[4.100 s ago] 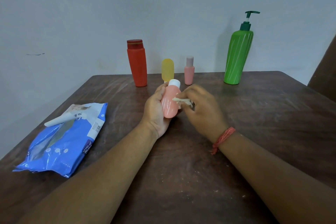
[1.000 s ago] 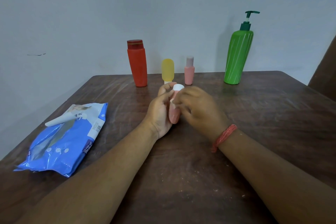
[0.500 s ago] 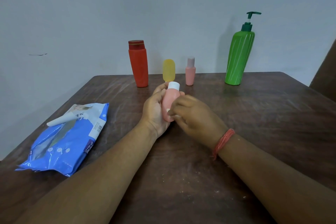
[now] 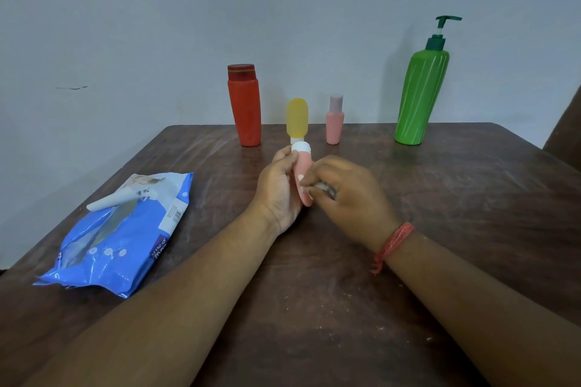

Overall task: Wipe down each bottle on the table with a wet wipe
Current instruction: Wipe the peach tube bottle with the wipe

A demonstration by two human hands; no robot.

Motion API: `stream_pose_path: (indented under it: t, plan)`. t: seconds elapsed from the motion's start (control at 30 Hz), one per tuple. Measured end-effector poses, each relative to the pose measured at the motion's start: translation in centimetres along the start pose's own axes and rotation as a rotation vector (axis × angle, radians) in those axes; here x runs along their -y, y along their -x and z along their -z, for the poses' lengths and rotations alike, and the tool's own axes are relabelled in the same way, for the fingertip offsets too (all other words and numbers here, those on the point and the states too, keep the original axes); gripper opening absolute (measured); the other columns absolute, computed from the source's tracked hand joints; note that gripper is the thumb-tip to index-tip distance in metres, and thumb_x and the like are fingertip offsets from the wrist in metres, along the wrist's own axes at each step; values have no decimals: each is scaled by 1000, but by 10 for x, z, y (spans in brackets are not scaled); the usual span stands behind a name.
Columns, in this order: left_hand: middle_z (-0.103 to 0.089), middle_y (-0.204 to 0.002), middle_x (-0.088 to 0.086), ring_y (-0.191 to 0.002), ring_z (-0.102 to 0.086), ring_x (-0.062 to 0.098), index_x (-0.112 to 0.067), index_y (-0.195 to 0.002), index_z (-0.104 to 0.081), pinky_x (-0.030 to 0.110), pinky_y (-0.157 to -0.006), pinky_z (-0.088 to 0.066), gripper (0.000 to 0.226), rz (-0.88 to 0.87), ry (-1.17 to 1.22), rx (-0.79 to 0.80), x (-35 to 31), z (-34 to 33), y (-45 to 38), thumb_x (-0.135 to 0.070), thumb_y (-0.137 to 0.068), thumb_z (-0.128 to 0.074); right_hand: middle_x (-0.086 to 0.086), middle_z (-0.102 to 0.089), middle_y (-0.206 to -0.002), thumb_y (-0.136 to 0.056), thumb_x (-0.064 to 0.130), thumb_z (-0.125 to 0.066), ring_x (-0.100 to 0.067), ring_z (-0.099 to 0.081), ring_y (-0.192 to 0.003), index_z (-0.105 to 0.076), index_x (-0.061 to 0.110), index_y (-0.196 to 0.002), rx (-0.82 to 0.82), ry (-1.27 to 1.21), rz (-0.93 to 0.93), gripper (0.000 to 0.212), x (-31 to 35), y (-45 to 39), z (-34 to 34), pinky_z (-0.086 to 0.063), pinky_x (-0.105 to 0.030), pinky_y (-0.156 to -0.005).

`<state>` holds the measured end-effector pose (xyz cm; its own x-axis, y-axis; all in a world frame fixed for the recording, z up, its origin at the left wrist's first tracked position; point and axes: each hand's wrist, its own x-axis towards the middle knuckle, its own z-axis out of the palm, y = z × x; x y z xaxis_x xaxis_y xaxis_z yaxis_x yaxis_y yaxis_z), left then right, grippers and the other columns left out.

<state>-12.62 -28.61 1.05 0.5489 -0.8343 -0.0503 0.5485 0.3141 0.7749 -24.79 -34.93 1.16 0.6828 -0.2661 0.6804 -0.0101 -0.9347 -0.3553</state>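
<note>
- The table (image 4: pixel 471 198) is dark brown wood with pale scratches and rub marks, and small white crumbs lie near the front edge.
- A plain grey-white wall (image 4: pixel 157 25) stands behind the back edge, with a small dark mark on its left part.
- A dark brown thing (image 4: pixel 566 126) shows at the right edge of the view; what it is cannot be told.
- The left hand (image 4: pixel 278 188) grips a small pink bottle (image 4: pixel 302 166) with a white cap, over the middle of the tabletop, cap pointing up and away.
- The right hand (image 4: pixel 345 195) pinches a crumpled white wet wipe (image 4: pixel 322 187) and presses it on the lower part of that bottle.
- A red string band (image 4: pixel 393 242) sits on the right wrist.
- Four bottles stand upright in a row along the back edge.
- From the left: a red bottle (image 4: pixel 245 107), a yellow bottle (image 4: pixel 297 118) standing on its white cap, a little pink bottle (image 4: pixel 334 122) with a pale purple cap, and a tall green pump bottle (image 4: pixel 421 94) near the back right corner.
- A blue pack of wipes (image 4: pixel 125 239) lies flat near the left edge, with its white flap open.
</note>
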Motion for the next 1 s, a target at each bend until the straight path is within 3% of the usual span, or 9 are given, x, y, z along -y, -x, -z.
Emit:
stream_pose_path:
  t: [0.1, 0.27, 0.37, 0.5, 0.57, 0.67, 0.8, 0.93, 1.0]
  plan:
    - [-63, -93, 12, -78, -63, 21, -12, -142, -50, 32, -60, -54, 37, -11, 2, -42, -1, 2, -3, -20, -107, -40, 2, -67, -99, -83, 7, -74, -9, -62, -91, -74, 12, -94, 68, 11, 16, 11, 0, 2, 1, -49, -18, -80]
    - [-64, -103, 15, -83, -66, 22, -10, -140, -49, 36, -71, -54, 35, 8, 3, -10, 2, 0, 0, -18, -108, -38, 4, -66, -96, -82, 5, -74, -3, -59, -88, -73, 13, -93, -64, -35, -58, 13, -3, -2, -2, -41, -6, -80]
    - [-62, -97, 14, -79, -63, 21, -13, -130, -56, 36, -70, -54, 28, -28, 22, -62, -3, 4, -5, -19, -107, -40, 3, -68, -97, -85, 9, -75, -9, -63, -91, -74, 14, -93, 108, -30, 67, 9, 0, 3, 0, -50, -19, -83]
    - [-66, -104, 16, -85, -67, 24, -11, -137, -55, 36, -71, -54, 35, 30, 9, -19, -1, 2, 0, -21, -108, -36, 1, -66, -96, -85, 6, -73, -9, -60, -89, -72, 12, -92, -72, 4, -26, 10, -6, -2, -2, -51, -26, -80]
    - [-70, -102, 16, -87, -68, 26, -9, -138, -55, 36, -73, -53, 38, 43, 2, 6, 0, 1, 0, -23, -108, -36, 1, -66, -94, -85, 6, -72, -14, -60, -89, -72, 12, -90, -16, 30, 37, 8, -3, -2, -3, -51, -29, -81]
    - [-71, -104, 22, -95, -65, 34, -8, -136, -55, 49, -97, -51, 37, 43, 37, 7, -2, 3, -2, -23, -108, -34, -3, -66, -92, -87, 5, -65, -24, -60, -87, -71, 12, -87, 183, 120, 263, 9, 5, 2, -6, -54, -42, -77]
    - [-72, -97, 14, -77, -70, 22, -8, -139, -55, 33, -68, -59, 41, 60, 73, 4, -3, 3, 0, -19, -105, -36, -10, -67, -92, -83, 1, -63, -31, -62, -86, -72, 5, -89, -61, 229, 144, 11, -2, -8, 0, -56, -45, -75]
    - [-72, -98, 23, -77, -72, 31, -8, -140, -51, 42, -81, -60, 39, 61, 109, 10, -4, 2, 2, -18, -104, -38, -11, -66, -90, -82, -1, -66, -32, -62, -84, -71, 5, -86, 191, 250, 347, 9, 6, 2, -8, -56, -44, -72]
    - [-73, -96, 21, -76, -73, 28, -9, -142, -50, 39, -77, -59, 41, 37, 117, 6, -4, 2, 3, -17, -104, -36, -10, -67, -91, -81, -2, -68, -31, -63, -83, -71, 5, -87, 140, 269, 317, 10, 0, -2, -5, -57, -42, -71]
